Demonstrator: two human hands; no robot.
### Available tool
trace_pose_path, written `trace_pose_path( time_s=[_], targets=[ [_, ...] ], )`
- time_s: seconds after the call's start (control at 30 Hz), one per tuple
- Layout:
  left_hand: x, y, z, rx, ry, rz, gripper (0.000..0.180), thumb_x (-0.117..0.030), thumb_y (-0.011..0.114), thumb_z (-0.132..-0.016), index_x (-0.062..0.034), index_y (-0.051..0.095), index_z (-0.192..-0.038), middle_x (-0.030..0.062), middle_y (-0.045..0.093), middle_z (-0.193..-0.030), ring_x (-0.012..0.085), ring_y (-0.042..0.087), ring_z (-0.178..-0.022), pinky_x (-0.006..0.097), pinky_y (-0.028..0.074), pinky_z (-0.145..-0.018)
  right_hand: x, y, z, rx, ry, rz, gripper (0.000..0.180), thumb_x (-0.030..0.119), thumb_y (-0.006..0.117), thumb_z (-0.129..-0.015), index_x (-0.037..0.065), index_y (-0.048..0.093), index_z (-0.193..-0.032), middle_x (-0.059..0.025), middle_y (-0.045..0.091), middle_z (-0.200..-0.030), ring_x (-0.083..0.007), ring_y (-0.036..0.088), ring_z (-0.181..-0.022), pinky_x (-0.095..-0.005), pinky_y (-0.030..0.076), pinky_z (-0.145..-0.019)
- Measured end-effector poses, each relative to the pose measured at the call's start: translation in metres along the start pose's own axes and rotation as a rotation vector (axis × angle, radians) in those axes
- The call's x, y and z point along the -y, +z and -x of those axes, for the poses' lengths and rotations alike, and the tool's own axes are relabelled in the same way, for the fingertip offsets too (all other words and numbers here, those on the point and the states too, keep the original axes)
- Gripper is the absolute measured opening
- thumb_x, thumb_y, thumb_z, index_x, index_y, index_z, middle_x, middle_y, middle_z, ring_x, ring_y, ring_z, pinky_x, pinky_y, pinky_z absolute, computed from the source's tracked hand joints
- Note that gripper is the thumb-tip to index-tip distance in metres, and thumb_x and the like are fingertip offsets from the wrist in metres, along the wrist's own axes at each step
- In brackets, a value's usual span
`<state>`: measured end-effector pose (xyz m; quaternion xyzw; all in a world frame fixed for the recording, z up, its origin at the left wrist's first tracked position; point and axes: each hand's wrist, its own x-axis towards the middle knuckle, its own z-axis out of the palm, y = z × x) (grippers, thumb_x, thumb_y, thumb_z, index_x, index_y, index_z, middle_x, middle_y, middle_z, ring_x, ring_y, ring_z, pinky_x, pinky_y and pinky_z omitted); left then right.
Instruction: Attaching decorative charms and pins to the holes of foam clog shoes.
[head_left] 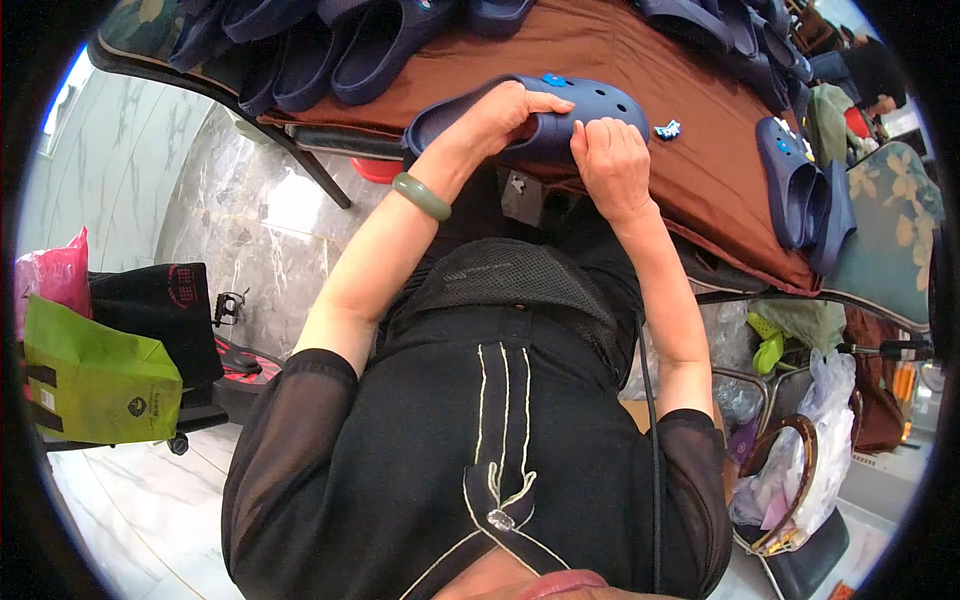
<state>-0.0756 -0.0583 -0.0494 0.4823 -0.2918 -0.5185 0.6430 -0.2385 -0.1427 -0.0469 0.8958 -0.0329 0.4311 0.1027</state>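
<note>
A dark blue foam clog with round vent holes lies sideways on the brown cloth before me. My left hand, a green bangle on its wrist, grips the clog at its opening, thumb pointing toward the toe. Against the upper near the toe, the fingers of my right hand are curled tight; whatever they pinch is hidden. One small blue charm sits on the clog's far side. Just right of the toe, a loose blue and white charm rests on the cloth.
Rows of dark blue clogs line the table's far left, with more at the far right. A pair of clogs with charms lies at the right edge. Bags, including a green one, stand left; a plastic bag sits on a chair right.
</note>
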Motion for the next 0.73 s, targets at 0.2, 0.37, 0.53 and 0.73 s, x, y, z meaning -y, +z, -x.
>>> trace_pose_path(
  time_s=[0.2,0.37,0.53,0.73],
  targets=[
    [-0.002,-0.004,-0.01,0.022,-0.058,0.045,0.025,-0.014,0.071,-0.079,0.0021,0.066,-0.097,0.0095,0.068,-0.091,0.0172,0.066,-0.08,0.032,0.053,-0.076,0.001,0.004,0.005,-0.1,0.133,-0.184,0.021,0.019,0.068,-0.081,0.008,0.05,-0.08,-0.0056,0.049,-0.072,-0.024,0.051,-0.069,-0.0372,0.04,-0.063],
    [0.003,-0.002,-0.008,0.019,-0.05,0.137,0.025,-0.014,0.07,-0.08,0.0005,0.064,-0.1,0.0099,0.068,-0.096,0.0184,0.065,-0.086,0.034,0.052,-0.082,-0.007,0.015,0.011,-0.144,0.044,-0.148,0.014,0.013,0.064,-0.084,0.007,0.054,-0.091,-0.0093,0.051,-0.079,-0.0273,0.052,-0.075,-0.0388,0.04,-0.066],
    [-0.006,0.016,0.009,0.049,-0.034,0.313,0.028,-0.013,0.069,-0.081,0.0034,0.063,-0.102,0.0115,0.067,-0.099,0.0198,0.066,-0.088,0.034,0.051,-0.085,-0.044,-0.005,0.023,-0.102,0.232,0.041,0.007,0.011,0.052,-0.091,0.004,0.054,-0.091,-0.0119,0.055,-0.084,-0.0304,0.053,-0.079,-0.0408,0.042,-0.069],
    [0.007,0.009,0.007,-0.051,0.115,0.357,0.025,-0.01,0.07,-0.078,0.002,0.065,-0.1,0.0093,0.067,-0.095,0.0201,0.065,-0.088,0.035,0.052,-0.082,-0.128,0.0,0.075,0.158,0.441,0.264,0.015,0.023,0.052,-0.094,0.008,0.058,-0.096,-0.0118,0.058,-0.086,-0.0304,0.057,-0.082,-0.0424,0.046,-0.073]
  ],
)
